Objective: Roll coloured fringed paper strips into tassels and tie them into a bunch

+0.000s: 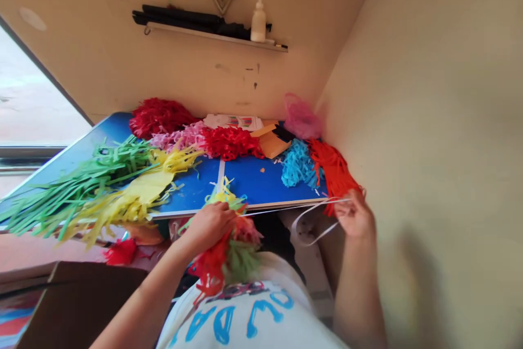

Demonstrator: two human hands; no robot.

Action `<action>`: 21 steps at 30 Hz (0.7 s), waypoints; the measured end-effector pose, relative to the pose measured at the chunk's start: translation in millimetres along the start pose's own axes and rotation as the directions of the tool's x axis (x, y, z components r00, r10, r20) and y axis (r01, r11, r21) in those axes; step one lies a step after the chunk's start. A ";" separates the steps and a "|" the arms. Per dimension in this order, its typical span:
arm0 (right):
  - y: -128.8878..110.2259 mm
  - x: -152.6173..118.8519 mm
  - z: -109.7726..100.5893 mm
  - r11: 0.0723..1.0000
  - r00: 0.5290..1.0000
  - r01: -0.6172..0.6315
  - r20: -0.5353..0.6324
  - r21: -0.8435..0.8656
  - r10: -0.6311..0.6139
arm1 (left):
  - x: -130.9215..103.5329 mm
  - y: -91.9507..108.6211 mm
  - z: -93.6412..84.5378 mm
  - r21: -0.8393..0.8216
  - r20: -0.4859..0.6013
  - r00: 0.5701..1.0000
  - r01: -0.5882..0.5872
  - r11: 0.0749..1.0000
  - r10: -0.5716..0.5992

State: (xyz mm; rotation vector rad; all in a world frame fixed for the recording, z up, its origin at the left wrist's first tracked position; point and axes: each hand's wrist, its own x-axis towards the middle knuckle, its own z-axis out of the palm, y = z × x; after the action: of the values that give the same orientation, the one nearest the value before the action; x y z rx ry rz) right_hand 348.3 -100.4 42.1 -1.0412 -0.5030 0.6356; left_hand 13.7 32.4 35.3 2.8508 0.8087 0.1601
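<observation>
My left hand (213, 222) is closed around a bundle of fringed paper (243, 259) in red, green, yellow and pink, just in front of the table edge. A thin white ribbon (281, 208) runs taut from that bundle to my right hand (354, 213), which pinches it at the right. The ribbon's spare length hangs in a loop below. Orange-red paper fringe (333, 166) lies right behind my right hand. Part of the multicoloured bundle is hidden by my left hand.
The blue table (261, 183) holds green fringe (102, 175), yellow fringe (151, 185), red fringe (232, 143), blue fringe (300, 164) and a pink plastic bag (301, 116). A wall shelf (216, 36) carries a white bottle (259, 22). A wall rises close on the right.
</observation>
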 end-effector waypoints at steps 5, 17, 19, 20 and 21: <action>21.5 -23.7 20.8 0.929 0.974 0.036 0.220 -0.368 0.050 | 20.7 19.6 -1.1 0.052 0.009 0.993 -0.119 0.992 0.118; -9.4 -1.2 -68.6 0.911 0.981 0.098 -0.116 -0.401 -0.156 | 1.6 -19.5 7.2 0.040 0.052 0.998 -0.022 0.999 0.020; -15.2 2.4 -100.6 0.795 0.919 -0.059 -0.344 -0.603 -0.193 | -4.6 -30.5 12.0 0.004 0.055 0.998 -0.029 1.000 0.029; -15.4 0.5 -111.6 0.745 0.889 -0.122 -0.406 -0.656 -0.211 | -6.6 -34.5 13.6 -0.008 0.055 0.998 -0.039 0.999 0.040; -14.8 -2.7 -120.1 0.707 0.876 -0.166 -0.433 -0.687 -0.215 | -8.1 -38.2 14.4 -0.017 0.055 0.997 -0.047 0.999 0.048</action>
State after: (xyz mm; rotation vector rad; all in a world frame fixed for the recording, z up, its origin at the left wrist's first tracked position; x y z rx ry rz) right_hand 428.5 -182.7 4.5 -1.8762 -0.3053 0.0981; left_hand -10.5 58.1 13.3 2.8480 0.7259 0.0929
